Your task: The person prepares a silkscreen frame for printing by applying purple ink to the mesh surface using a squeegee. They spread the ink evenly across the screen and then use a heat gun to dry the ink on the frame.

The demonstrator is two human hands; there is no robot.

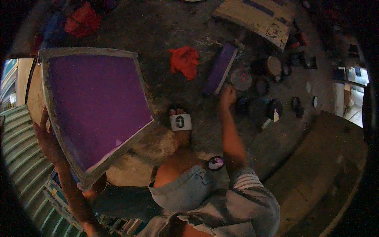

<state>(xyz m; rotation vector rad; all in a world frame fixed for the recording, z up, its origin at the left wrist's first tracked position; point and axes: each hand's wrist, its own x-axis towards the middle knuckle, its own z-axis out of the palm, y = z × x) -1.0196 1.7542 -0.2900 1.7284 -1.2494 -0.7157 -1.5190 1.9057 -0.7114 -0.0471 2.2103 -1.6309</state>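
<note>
Floor (156, 37), two hands (46, 143) (227, 96), one framed panel (98, 106)

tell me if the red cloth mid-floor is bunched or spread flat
Bunched: the red cloth lies as a small crumpled heap, its outline ragged, with darker folds.

Left forearm (77, 197): bare, angled up and outward from the lower edge
Left hand (48, 143): out at the far left, fingers (44, 117) pointing up
Right forearm (232, 136): bare, reaching forward, nearly straight up the view
Right hand (228, 98): fingers bent inward, detail lost in dimness
</note>
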